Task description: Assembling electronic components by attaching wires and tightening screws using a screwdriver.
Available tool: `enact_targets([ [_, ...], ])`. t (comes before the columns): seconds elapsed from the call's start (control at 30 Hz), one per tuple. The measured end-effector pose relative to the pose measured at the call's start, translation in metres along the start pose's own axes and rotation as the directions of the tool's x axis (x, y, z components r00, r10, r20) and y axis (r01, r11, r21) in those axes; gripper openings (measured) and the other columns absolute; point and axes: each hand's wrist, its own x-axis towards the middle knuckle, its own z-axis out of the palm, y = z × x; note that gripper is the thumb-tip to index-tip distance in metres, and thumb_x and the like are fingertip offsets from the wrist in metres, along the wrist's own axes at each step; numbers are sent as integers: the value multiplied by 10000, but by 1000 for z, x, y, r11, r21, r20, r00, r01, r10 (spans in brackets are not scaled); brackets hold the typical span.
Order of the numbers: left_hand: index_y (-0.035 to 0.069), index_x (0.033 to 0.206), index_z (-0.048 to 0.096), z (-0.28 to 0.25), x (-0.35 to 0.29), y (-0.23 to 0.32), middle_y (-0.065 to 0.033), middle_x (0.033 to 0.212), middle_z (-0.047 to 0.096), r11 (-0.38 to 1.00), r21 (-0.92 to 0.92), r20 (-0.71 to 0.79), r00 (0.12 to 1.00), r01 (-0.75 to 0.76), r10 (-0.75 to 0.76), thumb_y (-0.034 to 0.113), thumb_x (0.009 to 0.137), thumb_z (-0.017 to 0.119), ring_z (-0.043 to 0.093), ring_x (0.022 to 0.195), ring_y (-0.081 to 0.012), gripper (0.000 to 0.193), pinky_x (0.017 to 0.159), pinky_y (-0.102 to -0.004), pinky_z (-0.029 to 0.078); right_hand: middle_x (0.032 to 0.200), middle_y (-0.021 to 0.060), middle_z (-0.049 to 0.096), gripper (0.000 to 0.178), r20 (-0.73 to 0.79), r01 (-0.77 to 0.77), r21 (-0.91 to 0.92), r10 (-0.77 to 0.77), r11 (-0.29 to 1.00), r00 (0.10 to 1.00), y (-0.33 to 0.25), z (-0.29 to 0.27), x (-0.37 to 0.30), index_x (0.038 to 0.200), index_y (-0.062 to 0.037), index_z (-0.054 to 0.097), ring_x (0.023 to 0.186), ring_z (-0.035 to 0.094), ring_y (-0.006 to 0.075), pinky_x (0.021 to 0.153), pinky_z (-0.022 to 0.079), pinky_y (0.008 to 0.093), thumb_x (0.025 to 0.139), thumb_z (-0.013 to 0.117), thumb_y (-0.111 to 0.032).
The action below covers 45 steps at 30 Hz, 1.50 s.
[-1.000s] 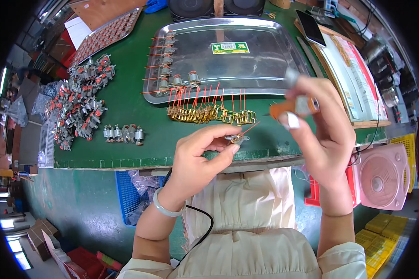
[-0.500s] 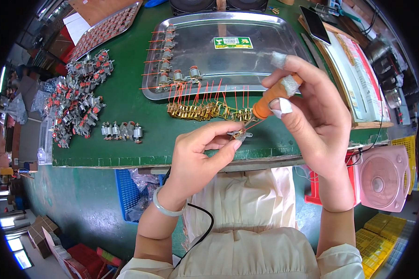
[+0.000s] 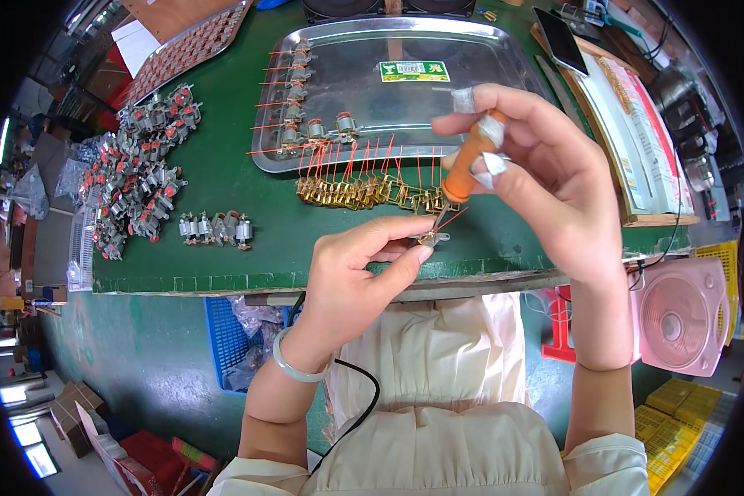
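Observation:
My left hand [image 3: 360,269] pinches a small metal part [image 3: 431,239] with a brass piece and a red wire, just over the table's front edge. My right hand [image 3: 546,178], with white tape on some fingertips, grips the orange handle of a screwdriver-like tool [image 3: 465,169]. Its thin metal shaft slants down to the part between my left thumb and forefinger; whether the tip touches is too small to tell. Behind my left hand lies a row of brass brackets with red wires [image 3: 347,192]. Small motors with red wires [image 3: 293,113] line the left side of a steel tray [image 3: 471,41].
A heap of small motors [image 3: 136,182] sits on the green table's left, with a short row of silver parts [image 3: 217,230] nearer me. A full tray of parts [image 3: 192,51] stands at the back left. A phone [image 3: 560,40] and papers [image 3: 636,140] lie to the right.
My right hand has shifted slightly left and up, and the orange-handled tool now stands steeper over the part. My left hand has barely moved.

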Motion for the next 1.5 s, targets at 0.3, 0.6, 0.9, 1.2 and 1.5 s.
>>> enact_targets([
  [0.3, -22, 1005, 592, 0, 1, -2, -93, 885, 639, 998, -45, -1, 999, 33, -33, -6, 765, 605, 616, 781, -117, 240, 714, -234, 497, 912, 78, 577, 393, -43, 4, 40, -3, 999, 999, 7, 1, 8, 1120, 19, 510, 804, 559, 120, 754, 450, 236, 758, 640, -62],
  [0.6, -34, 1005, 589, 0, 1, 0, -93, 910, 629, 997, -50, -5, 999, 51, -51, -25, 756, 620, 604, 801, -117, 251, 720, -228, 493, 927, 115, 614, 342, -53, -28, -47, 26, 998, 998, 10, 3, 9, 1140, 19, 504, 819, 578, 134, 743, 462, 256, 817, 561, -76],
  [0.9, -24, 1000, 591, 0, 3, -1, -93, 872, 641, 998, -48, -1, 999, 35, -35, -5, 767, 599, 611, 773, -107, 234, 703, -241, 506, 926, 94, 592, 362, -72, 28, -223, -45, 974, 996, 9, 8, 8, 1146, 47, 482, 832, 580, 136, 746, 456, 256, 813, 573, -64],
  [1.2, -31, 997, 591, 0, 4, 0, -76, 870, 634, 995, -66, -15, 997, 74, -75, -34, 745, 623, 596, 772, -90, 254, 707, -209, 487, 902, 83, 595, 365, -21, 26, -361, -36, 932, 999, 8, 9, 13, 1158, 42, 489, 838, 574, 127, 755, 443, 229, 808, 554, -43],
  [1.5, -32, 992, 593, -2, 2, -2, -74, 864, 634, 990, -109, -26, 995, 88, -91, -37, 746, 623, 590, 767, -82, 248, 693, -202, 486, 1000, 104, 579, 387, 42, -58, -295, 73, 954, 996, 4, 3, 18, 1189, 11, 476, 917, 545, 163, 842, 415, 278, 829, 527, -122],
])
